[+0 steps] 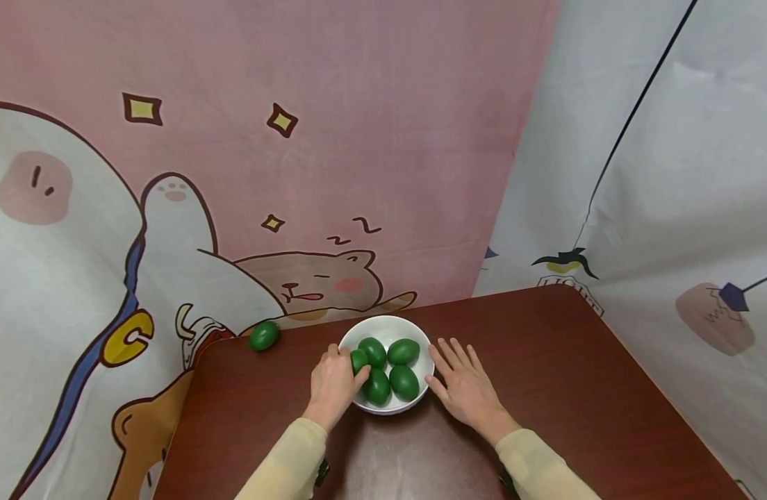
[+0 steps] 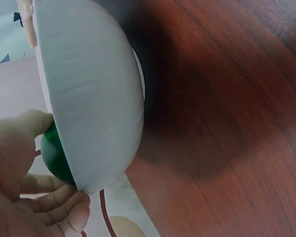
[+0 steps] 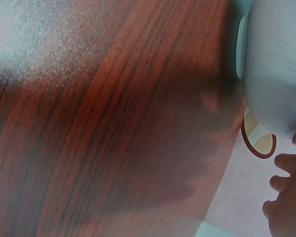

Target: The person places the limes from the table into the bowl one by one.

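A white bowl (image 1: 386, 323) stands on the table with several smooth, dark green limes (image 1: 404, 382) inside. At its left side my left hand (image 1: 335, 385) holds one more lime (image 1: 359, 359), thumb and fingers on either side of it. The left wrist view shows that lime (image 2: 55, 154) right at the rim, partly hidden by the bowl wall (image 2: 93, 89). My right hand (image 1: 471, 394) is at the bowl's right rim, fingers straight and spread, fingertips at the edge. In the right wrist view only part of the right hand (image 3: 288, 197) shows, beside the bowl.
Another lime (image 1: 264, 336) lies near the table's back left edge. The brown wood-grain table (image 1: 546, 361) meets a pink cartoon-print cloth (image 1: 390, 139) behind and a pale cloth (image 1: 690, 173) on the right.
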Action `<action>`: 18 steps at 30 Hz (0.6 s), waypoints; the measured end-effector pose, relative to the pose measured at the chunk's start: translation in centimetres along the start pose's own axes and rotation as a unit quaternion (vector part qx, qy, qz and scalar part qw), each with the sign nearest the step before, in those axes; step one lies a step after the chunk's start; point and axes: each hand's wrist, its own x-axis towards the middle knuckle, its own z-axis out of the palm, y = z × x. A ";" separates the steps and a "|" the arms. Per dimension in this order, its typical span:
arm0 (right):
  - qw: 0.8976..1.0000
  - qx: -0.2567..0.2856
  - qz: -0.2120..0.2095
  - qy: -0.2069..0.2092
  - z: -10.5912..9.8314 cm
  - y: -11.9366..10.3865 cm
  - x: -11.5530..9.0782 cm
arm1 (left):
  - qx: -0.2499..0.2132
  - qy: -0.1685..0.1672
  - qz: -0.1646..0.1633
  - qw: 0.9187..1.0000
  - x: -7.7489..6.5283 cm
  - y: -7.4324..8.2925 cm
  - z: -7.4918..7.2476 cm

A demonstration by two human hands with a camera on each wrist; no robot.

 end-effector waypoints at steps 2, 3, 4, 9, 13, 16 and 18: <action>1.000 -0.001 0.001 -0.001 0.0 0.0 0.0 | 0.001 0.007 0.004 1.000 0.0 -0.1 0.1; 1.000 -0.002 0.001 -0.002 0.0 0.0 0.0 | 0.002 0.010 0.006 1.000 -0.1 -0.1 0.2; 1.000 -0.002 0.001 -0.003 0.0 0.0 0.0 | 0.002 0.013 0.008 1.000 -0.1 -0.1 0.2; 1.000 0.000 0.001 0.000 0.0 0.0 0.0 | 0.000 0.016 0.011 1.000 -0.2 -0.3 0.2; 1.000 0.000 0.000 0.002 0.0 -0.1 0.0 | -0.009 0.014 0.010 1.000 -0.2 -0.5 0.2; 1.000 0.001 0.001 0.002 0.0 -0.1 0.0 | -0.017 0.015 0.011 1.000 -0.3 -0.8 0.2; 1.000 0.001 0.001 0.003 -0.1 -0.1 0.0 | -0.020 0.019 0.015 0.999 -0.4 -1.0 0.2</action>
